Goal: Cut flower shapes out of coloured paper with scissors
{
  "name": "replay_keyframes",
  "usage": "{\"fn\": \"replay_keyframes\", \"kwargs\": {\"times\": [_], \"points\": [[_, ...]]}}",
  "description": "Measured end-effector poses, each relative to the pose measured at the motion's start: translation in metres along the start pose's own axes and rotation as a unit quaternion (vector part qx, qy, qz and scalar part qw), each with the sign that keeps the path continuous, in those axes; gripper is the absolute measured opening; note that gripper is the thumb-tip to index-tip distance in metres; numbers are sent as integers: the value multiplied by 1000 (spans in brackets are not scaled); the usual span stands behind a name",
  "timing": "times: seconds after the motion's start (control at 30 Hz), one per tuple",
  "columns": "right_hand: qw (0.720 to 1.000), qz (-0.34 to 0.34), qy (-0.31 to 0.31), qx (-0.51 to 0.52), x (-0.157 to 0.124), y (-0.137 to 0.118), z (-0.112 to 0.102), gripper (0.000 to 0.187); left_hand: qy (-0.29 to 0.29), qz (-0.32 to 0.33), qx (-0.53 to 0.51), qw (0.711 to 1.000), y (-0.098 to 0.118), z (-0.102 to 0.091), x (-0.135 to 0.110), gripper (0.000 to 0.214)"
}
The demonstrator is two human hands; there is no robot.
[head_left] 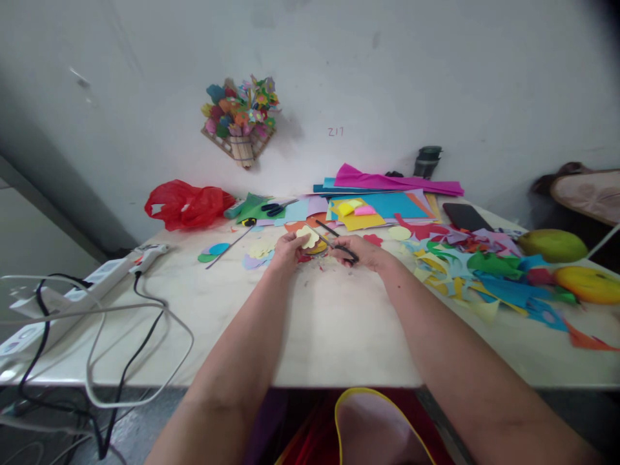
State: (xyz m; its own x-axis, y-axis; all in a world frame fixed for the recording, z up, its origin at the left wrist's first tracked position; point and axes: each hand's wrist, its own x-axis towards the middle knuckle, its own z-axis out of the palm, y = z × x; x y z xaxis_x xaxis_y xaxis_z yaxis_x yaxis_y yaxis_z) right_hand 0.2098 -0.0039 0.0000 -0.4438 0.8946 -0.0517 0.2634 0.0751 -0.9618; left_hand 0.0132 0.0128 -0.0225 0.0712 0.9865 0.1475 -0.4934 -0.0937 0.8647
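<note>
Between the fingers of my left hand (289, 249) is a pale yellow paper flower (308, 236) with a scalloped edge. My right hand (361, 250) grips black-handled scissors (347, 254), whose blades point up and left at the flower's right side. Whether the blades touch the paper is hard to tell. Under and behind the hands lie cut paper pieces in orange, yellow and red. More cut shapes in pale yellow and lilac (256, 258) lie just left of my left hand. A red paper flower (372, 239) rests beyond my right hand.
Colourful paper scraps (484, 265) heap at the right, near a green mango (552, 245) and a phone (467, 217). Paper sheets (397, 205) and another pair of scissors (274, 208) lie at the back. At left are a red plastic bag (186, 205) and a power strip (72, 300) with cables.
</note>
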Motion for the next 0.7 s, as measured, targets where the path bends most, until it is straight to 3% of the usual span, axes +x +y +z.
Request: {"fn": "replay_keyframes", "kwargs": {"times": [0.7], "points": [[1000,5,6,17,-6,-10,4,28,-11,-12,34,999,0,0,-2,23]]}}
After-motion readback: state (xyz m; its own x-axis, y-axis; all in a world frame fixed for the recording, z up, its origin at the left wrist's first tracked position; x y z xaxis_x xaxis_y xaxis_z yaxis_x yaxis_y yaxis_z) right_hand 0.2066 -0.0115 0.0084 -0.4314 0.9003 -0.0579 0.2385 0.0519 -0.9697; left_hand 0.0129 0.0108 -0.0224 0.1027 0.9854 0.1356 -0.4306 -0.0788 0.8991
